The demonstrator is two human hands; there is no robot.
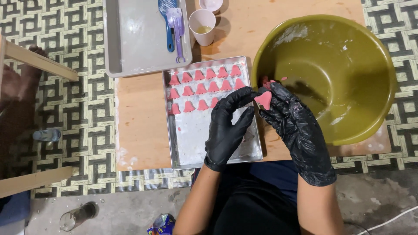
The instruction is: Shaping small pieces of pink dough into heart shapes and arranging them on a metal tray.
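From the head view, both my gloved hands meet above the gap between the tray and the bowl. My right hand pinches a pink dough piece between thumb and fingers, grasping it at its edges so its flat face stays up. My left hand comes in from the other side, fingertips touching the same piece, not closed around anything else; it seems to steady or shape the edge rather than carry the weight.

The piece sits just at the bowl's rim, beside the tray's right edge, close to where the rest are laid. On the tray, shaped pink pieces stand in neat rows at the far end, filling from the top, so the floured near part is bare for more. A few pink scraps cling at the bowl's near rim.

Beyond the tray a grey tray holds blue and purple tools, out of my hands' way. A white cup stands next to it, all on a wooden board.
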